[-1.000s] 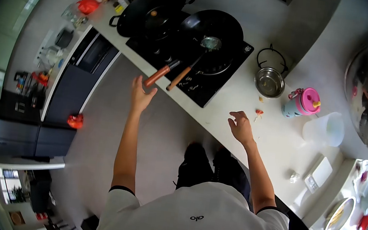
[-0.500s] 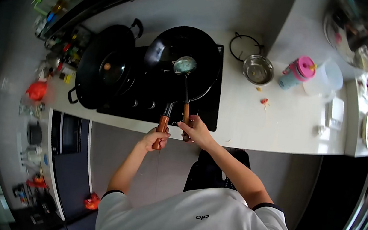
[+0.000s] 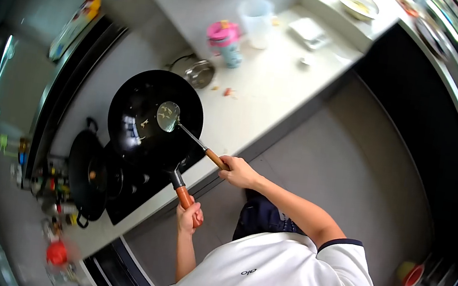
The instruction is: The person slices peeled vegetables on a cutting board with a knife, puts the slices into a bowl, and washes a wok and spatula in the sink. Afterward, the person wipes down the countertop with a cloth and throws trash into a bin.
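Note:
My left hand (image 3: 190, 214) is wrapped round the reddish-brown handle of a black wok (image 3: 146, 89), which overlaps the stove and the counter beside it in this view. A few pale scraps (image 3: 143, 124) cling to the wok's dark inner surface. In my right hand (image 3: 238, 173) is the wooden handle of a metal ladle (image 3: 168, 116). Its round head, with bits of food on it, lies over the inside of the wok.
A second black wok (image 3: 86, 173) with two loop handles sits on the black stove (image 3: 138, 192). Close to the held wok's far rim is a steel bowl (image 3: 200, 74). A pink-lidded cup (image 3: 225, 41), a clear plastic jug (image 3: 255, 22) and a white scale (image 3: 308, 33) stand along the counter.
My view has turned to the right. The held wok has come up off the stove and shifted toward the steel bowl, with the ladle still over it. Both hands keep their grip.

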`<state>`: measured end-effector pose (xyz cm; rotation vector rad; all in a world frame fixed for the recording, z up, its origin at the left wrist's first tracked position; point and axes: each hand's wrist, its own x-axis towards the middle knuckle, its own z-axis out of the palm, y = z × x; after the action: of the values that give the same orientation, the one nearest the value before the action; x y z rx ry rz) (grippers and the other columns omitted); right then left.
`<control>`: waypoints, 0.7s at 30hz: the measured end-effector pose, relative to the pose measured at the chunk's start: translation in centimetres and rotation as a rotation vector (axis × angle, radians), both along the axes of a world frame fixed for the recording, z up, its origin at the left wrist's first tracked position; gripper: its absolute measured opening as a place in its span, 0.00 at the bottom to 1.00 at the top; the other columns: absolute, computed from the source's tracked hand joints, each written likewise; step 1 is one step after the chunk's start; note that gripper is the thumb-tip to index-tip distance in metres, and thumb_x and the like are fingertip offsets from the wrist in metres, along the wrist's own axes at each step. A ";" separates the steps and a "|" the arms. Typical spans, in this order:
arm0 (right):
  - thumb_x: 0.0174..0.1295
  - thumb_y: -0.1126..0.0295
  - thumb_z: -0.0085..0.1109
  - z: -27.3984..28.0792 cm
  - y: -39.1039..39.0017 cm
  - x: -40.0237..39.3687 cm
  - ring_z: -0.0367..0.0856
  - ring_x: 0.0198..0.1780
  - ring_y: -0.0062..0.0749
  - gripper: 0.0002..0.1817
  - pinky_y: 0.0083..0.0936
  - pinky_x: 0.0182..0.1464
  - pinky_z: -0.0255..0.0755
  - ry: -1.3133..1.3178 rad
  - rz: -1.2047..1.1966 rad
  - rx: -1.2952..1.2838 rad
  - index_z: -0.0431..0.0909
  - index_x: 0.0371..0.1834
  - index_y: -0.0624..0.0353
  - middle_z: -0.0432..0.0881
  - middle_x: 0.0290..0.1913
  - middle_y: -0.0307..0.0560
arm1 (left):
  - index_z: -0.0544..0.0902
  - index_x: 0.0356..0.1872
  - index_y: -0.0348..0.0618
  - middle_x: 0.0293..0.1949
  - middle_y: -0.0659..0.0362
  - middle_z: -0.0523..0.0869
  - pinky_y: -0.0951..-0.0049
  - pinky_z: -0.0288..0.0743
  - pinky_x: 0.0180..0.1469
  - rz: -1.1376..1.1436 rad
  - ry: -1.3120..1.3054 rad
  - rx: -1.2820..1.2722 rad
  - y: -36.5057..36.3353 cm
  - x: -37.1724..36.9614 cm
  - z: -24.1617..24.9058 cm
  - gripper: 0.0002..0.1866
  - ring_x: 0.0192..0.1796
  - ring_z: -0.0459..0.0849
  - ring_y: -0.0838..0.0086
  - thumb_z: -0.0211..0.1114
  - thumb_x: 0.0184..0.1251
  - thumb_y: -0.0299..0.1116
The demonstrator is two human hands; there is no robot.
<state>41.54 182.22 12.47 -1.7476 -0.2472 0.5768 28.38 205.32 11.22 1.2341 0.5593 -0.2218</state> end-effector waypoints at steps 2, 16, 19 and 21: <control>0.54 0.68 0.58 1.9 -6.6 -4.0 0.83 0.36 0.49 0.18 0.40 0.42 0.74 0.067 -0.069 0.040 0.75 0.46 0.68 0.81 0.32 0.59 | 0.69 0.39 0.47 0.19 0.63 0.71 0.75 0.71 0.18 -0.087 -0.007 -0.067 -4.6 -2.0 0.9 0.12 0.14 0.71 0.78 0.62 0.60 0.21; 0.54 0.69 0.59 7.3 -50.0 -29.6 0.74 0.19 0.22 0.08 0.24 0.22 0.68 0.392 -0.964 0.263 0.74 0.31 0.63 0.76 0.22 0.41 | 0.71 0.39 0.45 0.19 0.63 0.71 0.75 0.70 0.17 -0.980 0.348 -0.180 -48.0 -6.2 7.3 0.11 0.15 0.71 0.78 0.63 0.60 0.23; 0.54 0.69 0.60 6.1 -58.7 -37.4 0.75 0.20 0.22 0.08 0.23 0.22 0.68 0.325 -1.147 0.244 0.75 0.30 0.63 0.75 0.20 0.40 | 0.70 0.39 0.44 0.20 0.63 0.71 0.76 0.69 0.17 -1.188 0.363 -0.183 -59.7 -9.6 5.9 0.12 0.15 0.71 0.79 0.64 0.58 0.25; 0.55 0.69 0.60 5.4 -63.8 -41.4 0.75 0.20 0.22 0.09 0.23 0.23 0.69 0.379 -1.240 0.302 0.75 0.32 0.63 0.76 0.21 0.40 | 0.69 0.39 0.44 0.20 0.63 0.71 0.76 0.69 0.17 -1.287 0.417 -0.175 -66.8 -11.9 4.9 0.14 0.15 0.70 0.79 0.65 0.57 0.27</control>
<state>0.13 118.41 17.90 -1.1554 0.9227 -0.0689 16.51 138.48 16.08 1.2227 0.0057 -1.5956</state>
